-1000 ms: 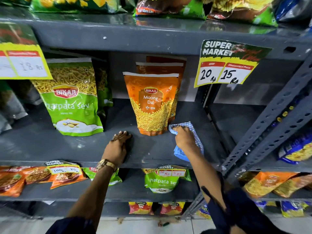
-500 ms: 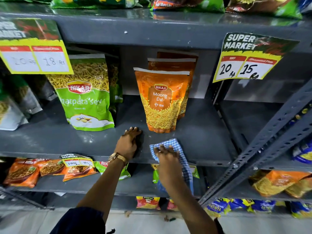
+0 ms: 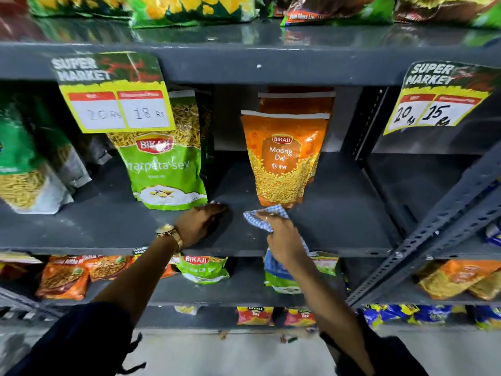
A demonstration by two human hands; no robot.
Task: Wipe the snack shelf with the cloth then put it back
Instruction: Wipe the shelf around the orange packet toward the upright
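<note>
Orange pouch (image 3: 282,161) marked "BIKAJI" and "Moong Dal", with a line of Hindi script beneath, standing upright on the grey shelf (image 3: 339,213), more orange pouches stacked behind. Left of it, a green pouch (image 3: 165,164) – "BIKAJI" again, then "…atpata sev" with the first letters blurred. Hung from the shelf edge above, two yellow-bordered price tags headed "SUPER MARKET": the left tag (image 3: 113,93) reading "20 Rs" and "18 Rs", the right tag (image 3: 439,99) handwritten "20" and "15". On the lower levels, another "BIKAJI" green packet (image 3: 202,268) and small red packets (image 3: 254,316) marked "GOPAL Sev".

Right hand (image 3: 284,240) curled around the blue-and-white checked cloth (image 3: 260,217), fingers closed over it, pressing it onto the shelf surface just in front of the Moong Dal pouch's base – the cloth's front corner fanned out to the left, its tail hanging over the shelf's front lip below the wrist. Left hand (image 3: 199,223) laid flat on the same shelf, fingers together and extended, tips close to the green pouch's lower right corner, holding nothing; gold wristwatch (image 3: 169,233) on that wrist. Dark sleeves on both arms.
</note>
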